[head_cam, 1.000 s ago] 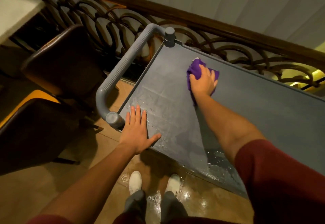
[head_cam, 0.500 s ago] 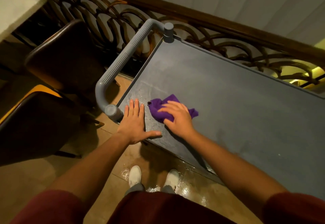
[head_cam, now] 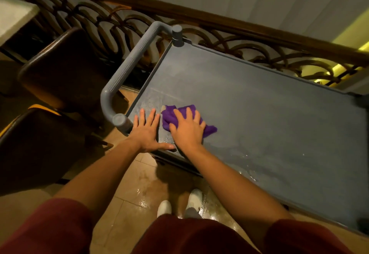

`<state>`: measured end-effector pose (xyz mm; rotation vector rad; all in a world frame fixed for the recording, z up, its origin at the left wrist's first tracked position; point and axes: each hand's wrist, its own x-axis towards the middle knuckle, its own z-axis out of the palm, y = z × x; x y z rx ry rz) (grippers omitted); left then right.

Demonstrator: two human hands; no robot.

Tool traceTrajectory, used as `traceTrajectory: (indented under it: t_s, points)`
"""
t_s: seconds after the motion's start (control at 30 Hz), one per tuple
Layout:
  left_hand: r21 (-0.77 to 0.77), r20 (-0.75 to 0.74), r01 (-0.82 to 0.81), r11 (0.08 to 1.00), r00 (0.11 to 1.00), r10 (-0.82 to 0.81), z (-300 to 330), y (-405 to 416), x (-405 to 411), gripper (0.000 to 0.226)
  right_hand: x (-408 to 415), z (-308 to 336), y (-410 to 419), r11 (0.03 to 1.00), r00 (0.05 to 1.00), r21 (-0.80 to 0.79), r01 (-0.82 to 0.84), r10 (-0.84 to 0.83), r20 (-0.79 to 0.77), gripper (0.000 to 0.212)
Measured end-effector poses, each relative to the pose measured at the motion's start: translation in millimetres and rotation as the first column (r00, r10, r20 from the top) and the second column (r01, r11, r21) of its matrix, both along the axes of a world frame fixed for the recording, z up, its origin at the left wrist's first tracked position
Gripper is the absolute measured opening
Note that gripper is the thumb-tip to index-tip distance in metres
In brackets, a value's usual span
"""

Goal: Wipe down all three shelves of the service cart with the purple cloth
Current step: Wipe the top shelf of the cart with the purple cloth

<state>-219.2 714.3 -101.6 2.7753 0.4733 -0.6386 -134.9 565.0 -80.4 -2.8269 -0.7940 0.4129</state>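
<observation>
The grey service cart's top shelf (head_cam: 259,102) fills the right half of the view, with wet streaks near its front edge. The purple cloth (head_cam: 169,117) lies crumpled on the shelf's near left corner. My right hand (head_cam: 187,129) presses flat on the cloth, fingers spread over it. My left hand (head_cam: 146,132) rests flat and empty on the shelf corner just left of the cloth, fingers apart, thumb pointing right. The two lower shelves are hidden beneath the top one.
The cart's grey push handle (head_cam: 127,68) curves off the left end. Two dark chairs (head_cam: 65,68) stand left of it, beside a pale table corner (head_cam: 14,16). A wooden railing with iron scrollwork (head_cam: 219,34) runs behind the cart. The tiled floor (head_cam: 139,193) is wet by my white shoes.
My right hand swept the cloth from the far left area of the shelf back to the near left corner, beside my left hand. My left hand stayed planted.
</observation>
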Motion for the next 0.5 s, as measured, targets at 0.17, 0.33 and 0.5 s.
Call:
traceTrajectory:
  t_s: [0.17,0.33,0.5]
  points:
    - [0.045,-0.008,0.004,0.999,1.000,-0.003,-4.1,2.3,2.2,0.146,0.4,-0.4,-53.3,0.988,0.988,0.038,-0.150,0.149,0.037,0.046]
    - [0.009,-0.066,0.037,0.999,0.997,-0.037,2.3,1.1,0.5,0.148,-15.4,3.4,-146.5,0.995,0.996,-0.087,0.054,-0.048,0.070,0.048]
    - [-0.073,-0.036,0.071,0.995,0.997,-0.074,10.2,4.6,-1.7,0.151,-17.7,18.4,-164.2,0.951,0.953,-0.050,0.304,-0.304,0.004,0.046]
